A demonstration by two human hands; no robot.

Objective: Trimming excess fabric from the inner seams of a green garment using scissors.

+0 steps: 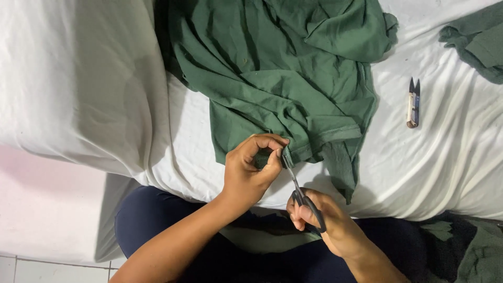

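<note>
**On the bed: scissors at a shirt hem**

Across the white bed sheet (445, 167) lies a crumpled green shirt (283, 68), its lower hem hanging toward the person's lap. Another piece of green cloth (479, 39) sits at the far right corner, well apart.

Left hand (250, 170) is curled at the hem, its fingers (272, 152) pressed together in a pinch on a small fold of the green fabric. Right hand (327, 220) sits lower and nearer the body, fingers closed through the handles of black scissors (299, 191).

Scissors run on a slant, handles low at the right hand, blades pointing up and slightly left, the tips touching the pinched fold just beside the left thumb.

A small thread snipper (413, 103) lies upright on the sheet to the right, untouched.
</note>
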